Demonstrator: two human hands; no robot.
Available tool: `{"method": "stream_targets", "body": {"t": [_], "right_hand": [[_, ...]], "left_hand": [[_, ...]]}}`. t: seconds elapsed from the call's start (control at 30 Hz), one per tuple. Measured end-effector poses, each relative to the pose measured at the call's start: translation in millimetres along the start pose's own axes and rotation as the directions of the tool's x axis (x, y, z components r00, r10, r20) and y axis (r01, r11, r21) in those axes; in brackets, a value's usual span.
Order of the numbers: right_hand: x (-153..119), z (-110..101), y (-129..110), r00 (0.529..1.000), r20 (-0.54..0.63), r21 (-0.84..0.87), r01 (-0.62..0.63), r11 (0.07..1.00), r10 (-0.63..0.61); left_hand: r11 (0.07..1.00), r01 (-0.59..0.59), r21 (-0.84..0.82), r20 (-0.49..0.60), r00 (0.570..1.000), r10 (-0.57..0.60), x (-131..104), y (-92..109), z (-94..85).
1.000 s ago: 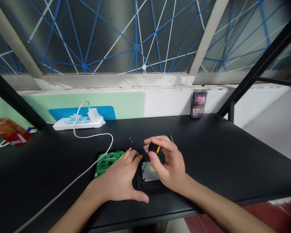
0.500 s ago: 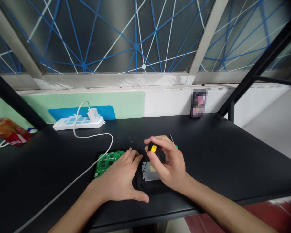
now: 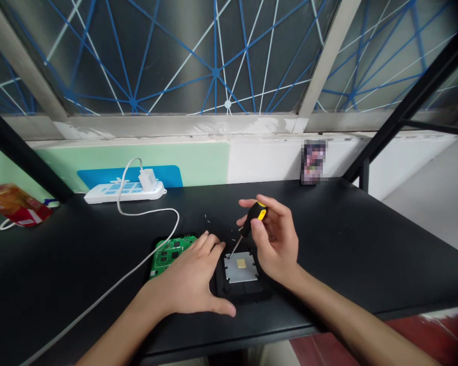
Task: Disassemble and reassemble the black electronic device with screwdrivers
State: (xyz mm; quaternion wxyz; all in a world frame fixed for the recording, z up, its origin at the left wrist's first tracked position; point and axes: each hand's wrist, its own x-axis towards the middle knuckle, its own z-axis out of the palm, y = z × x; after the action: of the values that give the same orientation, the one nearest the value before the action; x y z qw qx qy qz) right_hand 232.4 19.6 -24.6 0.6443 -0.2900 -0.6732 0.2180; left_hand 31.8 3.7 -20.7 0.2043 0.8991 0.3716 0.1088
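Note:
My right hand (image 3: 277, 239) is wrapped round a black and yellow screwdriver (image 3: 253, 219), held tilted. Its tip meets the upper left corner of a silver metal plate (image 3: 234, 274), which has a small yellowish pad (image 3: 241, 263) in its middle. The plate sits in a black plastic casing (image 3: 248, 292). Spread flat, my left hand (image 3: 193, 277) rests across the casing's left side and partly covers a green circuit board (image 3: 164, 257) in a dark frame. Several small screws (image 3: 233, 235) lie on the desk just beyond the plate.
A white cable (image 3: 137, 264) runs over the board's corner from a charger in a white power strip (image 3: 125, 192). A red and orange packet (image 3: 21, 206) lies far left. A blurred-out upright phone-like object (image 3: 313, 162) leans on the wall behind the black desk (image 3: 359, 244).
My right hand has shifted slightly right and tilted the screwdriver, so its shaft and the metal plate now show more fully. My left hand stays nearly in place.

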Motion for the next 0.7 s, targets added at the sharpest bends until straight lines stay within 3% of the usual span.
{"method": "stream_targets", "body": {"t": [0.17, 0.3, 0.5, 0.57, 0.7], "right_hand": [[20, -10, 11, 0.995, -0.094, -0.017, -0.025, 1.000, 0.024], [41, -28, 25, 0.987, -0.093, -0.022, -0.132, 0.991, 0.129], [49, -48, 57, 0.925, -0.246, 0.051, -0.286, 0.957, 0.290], [48, -48, 61, 0.917, -0.263, 0.067, -0.292, 0.954, 0.299], [44, -43, 60, 0.946, -0.217, 0.034, -0.241, 0.970, 0.242]], "left_hand": [[0.999, 0.027, 0.026, 0.024, 0.999, -0.028, 0, -1, 1.0], [0.998, 0.045, 0.041, 0.050, 0.998, -0.047, 0, -3, 1.7], [0.999, 0.030, 0.026, 0.019, 0.999, -0.031, 0, -4, -1.2], [0.999, 0.023, 0.029, 0.018, 1.000, -0.024, 1, -5, -2.2], [0.998, 0.013, 0.059, 0.008, 1.000, -0.014, 1, -6, -2.6]]}}
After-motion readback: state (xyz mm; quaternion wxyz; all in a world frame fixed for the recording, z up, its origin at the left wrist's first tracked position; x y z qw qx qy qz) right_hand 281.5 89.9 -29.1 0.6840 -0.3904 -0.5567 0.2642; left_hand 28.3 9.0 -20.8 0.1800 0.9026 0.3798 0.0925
